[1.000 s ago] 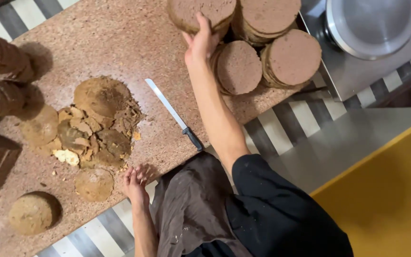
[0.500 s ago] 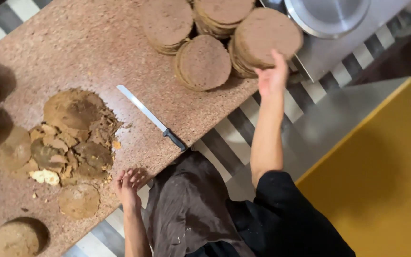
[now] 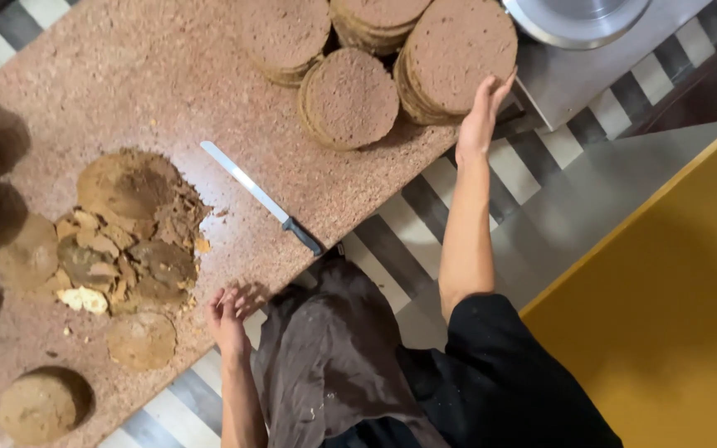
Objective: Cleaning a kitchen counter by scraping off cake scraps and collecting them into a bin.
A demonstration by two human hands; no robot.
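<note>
A: Where are the hands, taking the knife (image 3: pixel 263 199) as the marker?

B: The knife lies flat on the speckled bench (image 3: pixel 126 75), black handle toward the person, blade pointing away. The right hand (image 3: pixel 483 112) is well beyond the handle end, fingers spread, held by nothing, against the near edge of a stack of round brown cake layers (image 3: pixel 462 54). Whether it presses the stack or only touches it, I cannot tell.

A: And the left hand?

B: The left hand (image 3: pixel 227 314) rests open at the bench's near edge, just on the person's side of the handle, empty.

A: What else sits around the knife?

B: Two more stacks of layers (image 3: pixel 348 98) lie past the blade tip side. A heap of brown cake trimmings (image 3: pixel 130 232) sits beside the blade, opposite the stacks, with small domed pieces (image 3: pixel 39 406) near it.
</note>
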